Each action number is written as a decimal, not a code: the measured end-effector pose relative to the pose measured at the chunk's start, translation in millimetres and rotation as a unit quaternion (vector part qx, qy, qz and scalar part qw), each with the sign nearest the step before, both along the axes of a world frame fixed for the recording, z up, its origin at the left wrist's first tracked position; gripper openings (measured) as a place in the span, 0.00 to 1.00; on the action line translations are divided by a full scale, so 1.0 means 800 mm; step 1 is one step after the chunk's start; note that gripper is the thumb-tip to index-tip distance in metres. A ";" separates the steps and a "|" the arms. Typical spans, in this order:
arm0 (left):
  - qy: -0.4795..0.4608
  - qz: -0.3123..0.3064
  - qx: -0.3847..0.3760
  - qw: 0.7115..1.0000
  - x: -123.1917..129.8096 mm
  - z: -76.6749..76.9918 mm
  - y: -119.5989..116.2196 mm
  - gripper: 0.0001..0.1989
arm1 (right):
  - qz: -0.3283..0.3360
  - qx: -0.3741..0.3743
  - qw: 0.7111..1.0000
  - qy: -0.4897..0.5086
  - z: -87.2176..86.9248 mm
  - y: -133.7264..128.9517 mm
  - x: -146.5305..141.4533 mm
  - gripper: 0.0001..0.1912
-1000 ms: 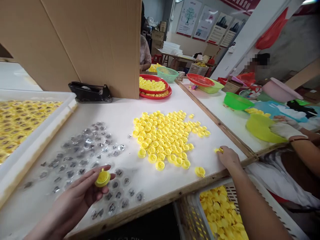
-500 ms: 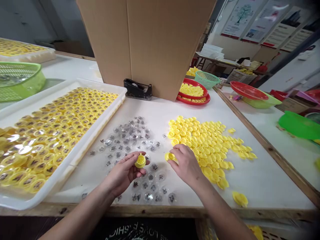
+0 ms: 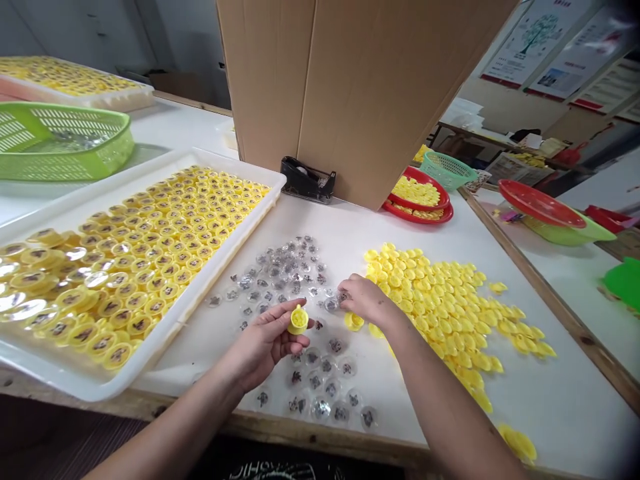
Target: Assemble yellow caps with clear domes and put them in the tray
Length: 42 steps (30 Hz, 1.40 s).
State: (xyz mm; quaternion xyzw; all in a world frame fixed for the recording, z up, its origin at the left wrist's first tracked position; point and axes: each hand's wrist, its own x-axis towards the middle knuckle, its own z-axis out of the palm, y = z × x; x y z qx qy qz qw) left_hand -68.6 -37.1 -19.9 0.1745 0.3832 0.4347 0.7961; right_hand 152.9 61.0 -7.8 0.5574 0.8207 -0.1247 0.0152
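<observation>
My left hand (image 3: 275, 337) pinches a small yellow round cap (image 3: 299, 321) between thumb and fingers, its hollow side facing up. It is held above the loose clear plastic discs (image 3: 330, 387), which carry small dark prints. My right hand (image 3: 367, 298) reaches down to the table between the discs and the yellow pile, with its fingertips closed on a clear disc (image 3: 345, 296). Just below that hand lies a single yellow cap (image 3: 354, 322). A large pile of yellow caps (image 3: 440, 300) spreads out to its right.
A white tray (image 3: 280, 179) at left holds rows of yellow caps with printed faces. Behind stand a green basket (image 3: 95, 160), a black tape dispenser (image 3: 307, 181) and a tall cardboard box (image 3: 350, 87). Red plates (image 3: 445, 212) of yellow parts sit at back right. A wooden strip (image 3: 545, 287) edges the table.
My right hand has left the yellow cap by the pile's edge and moved up to a clear disc. My left hand still holds its yellow cap. The view has turned left.
</observation>
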 end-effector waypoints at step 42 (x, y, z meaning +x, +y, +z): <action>-0.006 0.012 0.096 0.995 0.025 0.008 -0.011 0.15 | 0.035 0.026 0.914 0.404 0.048 -0.105 -0.043 0.16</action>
